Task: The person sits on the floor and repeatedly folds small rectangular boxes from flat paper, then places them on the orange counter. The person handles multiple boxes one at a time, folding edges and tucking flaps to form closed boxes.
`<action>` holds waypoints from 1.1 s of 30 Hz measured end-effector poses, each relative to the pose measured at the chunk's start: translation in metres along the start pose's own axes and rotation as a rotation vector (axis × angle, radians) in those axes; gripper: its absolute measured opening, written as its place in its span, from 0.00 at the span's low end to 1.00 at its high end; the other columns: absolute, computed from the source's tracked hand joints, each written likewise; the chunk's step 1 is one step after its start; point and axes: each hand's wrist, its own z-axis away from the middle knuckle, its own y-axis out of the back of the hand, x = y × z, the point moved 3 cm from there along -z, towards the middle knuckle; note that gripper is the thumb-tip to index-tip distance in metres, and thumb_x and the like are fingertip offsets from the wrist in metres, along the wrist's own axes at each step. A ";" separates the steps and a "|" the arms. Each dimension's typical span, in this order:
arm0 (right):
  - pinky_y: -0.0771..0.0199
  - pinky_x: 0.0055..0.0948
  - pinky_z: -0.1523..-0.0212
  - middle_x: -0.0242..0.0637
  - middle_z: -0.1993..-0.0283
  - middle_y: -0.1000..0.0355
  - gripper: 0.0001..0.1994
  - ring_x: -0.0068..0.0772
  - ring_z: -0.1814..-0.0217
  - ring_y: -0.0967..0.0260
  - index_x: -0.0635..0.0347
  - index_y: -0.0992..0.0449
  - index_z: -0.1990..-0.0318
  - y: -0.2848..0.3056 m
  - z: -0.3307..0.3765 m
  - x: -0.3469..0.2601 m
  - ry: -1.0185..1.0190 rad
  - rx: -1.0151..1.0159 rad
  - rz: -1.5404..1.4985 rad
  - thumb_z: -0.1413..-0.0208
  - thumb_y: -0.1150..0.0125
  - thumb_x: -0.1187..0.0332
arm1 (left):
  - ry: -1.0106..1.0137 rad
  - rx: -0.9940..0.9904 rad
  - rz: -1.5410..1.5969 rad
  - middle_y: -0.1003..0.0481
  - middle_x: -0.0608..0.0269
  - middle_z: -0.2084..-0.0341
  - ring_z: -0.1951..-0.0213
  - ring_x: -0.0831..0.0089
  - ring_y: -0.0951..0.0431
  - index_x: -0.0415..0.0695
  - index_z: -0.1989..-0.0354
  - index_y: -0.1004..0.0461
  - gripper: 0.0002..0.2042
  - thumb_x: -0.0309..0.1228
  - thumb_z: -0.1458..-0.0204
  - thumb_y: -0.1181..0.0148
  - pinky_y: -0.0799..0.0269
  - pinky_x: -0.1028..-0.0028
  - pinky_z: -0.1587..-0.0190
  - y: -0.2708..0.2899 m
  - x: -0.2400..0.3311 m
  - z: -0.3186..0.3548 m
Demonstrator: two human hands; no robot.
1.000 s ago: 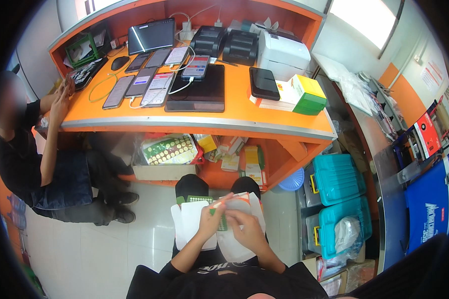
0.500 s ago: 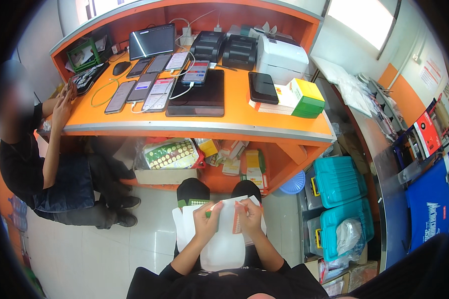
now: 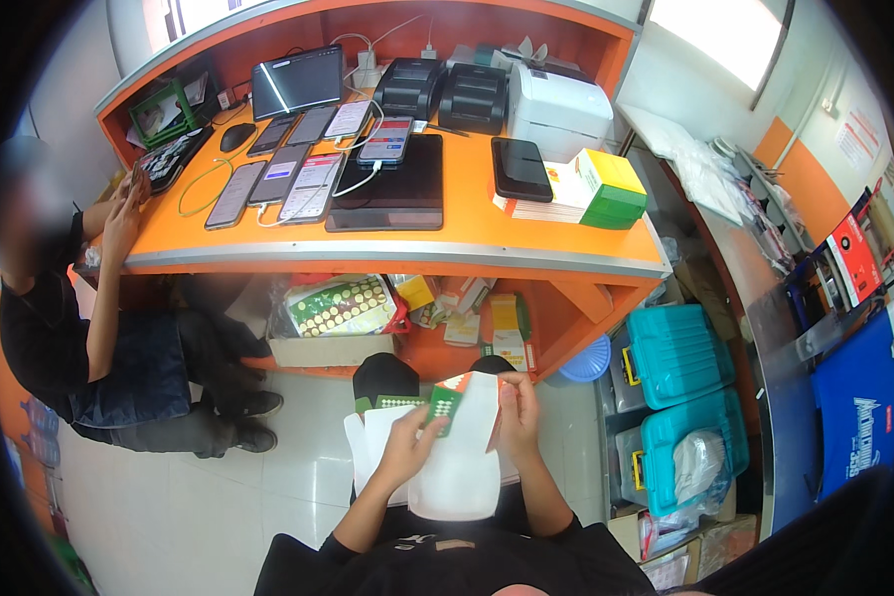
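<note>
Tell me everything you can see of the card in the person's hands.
The card is mostly plain white, looks like thin cardboard, with rounded corners at its near end. A green flap with pale dots shows at upper left, red-orange at the top and right edge. It looks partly folded, not closed. It is held over the legs, rounded end toward the body. The left hand holds it by the green flap; the right hand pinches its upper right edge.
</note>
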 end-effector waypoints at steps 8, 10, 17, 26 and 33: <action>0.32 0.25 0.46 0.40 0.48 0.30 0.25 0.24 0.47 0.32 0.64 0.45 0.33 -0.011 0.010 0.032 -0.393 -0.421 -0.046 0.36 0.49 0.72 | 0.033 0.181 0.082 0.25 0.57 0.75 0.76 0.78 0.33 0.36 0.49 0.29 0.16 0.32 0.41 0.45 0.34 0.76 0.69 0.009 -0.018 -0.019; 0.31 0.24 0.47 0.41 0.45 0.30 0.27 0.24 0.48 0.31 0.64 0.47 0.32 -0.010 0.010 0.031 -0.240 -0.321 -0.091 0.36 0.49 0.72 | 0.090 0.129 0.095 0.25 0.59 0.68 0.69 0.78 0.30 0.37 0.39 0.39 0.24 0.30 0.42 0.43 0.34 0.76 0.63 0.007 -0.011 -0.018; 0.31 0.24 0.48 0.47 0.42 0.31 0.30 0.24 0.47 0.30 0.64 0.49 0.31 0.002 0.010 0.032 -0.334 -0.202 0.055 0.37 0.47 0.68 | -0.131 -0.024 -0.578 0.35 0.52 0.66 0.60 0.56 0.33 0.43 0.37 0.38 0.36 0.27 0.58 0.32 0.35 0.65 0.55 0.001 0.013 -0.009; 0.27 0.35 0.52 0.54 0.46 0.29 0.23 0.51 0.51 0.27 0.61 0.30 0.42 0.010 0.016 0.004 -0.319 -0.522 0.807 0.43 0.41 0.60 | -0.380 0.124 -0.512 0.26 0.59 0.66 0.58 0.61 0.23 0.43 0.67 0.22 0.10 0.22 0.61 0.33 0.26 0.66 0.59 0.008 0.011 -0.032; 0.29 0.35 0.48 0.45 0.40 0.32 0.23 0.40 0.45 0.29 0.55 0.34 0.39 0.040 0.009 0.019 -0.115 -0.227 0.232 0.41 0.44 0.61 | -0.496 -0.003 -0.489 0.23 0.63 0.69 0.63 0.63 0.22 0.44 0.68 0.23 0.07 0.25 0.58 0.36 0.25 0.68 0.64 0.004 0.047 -0.062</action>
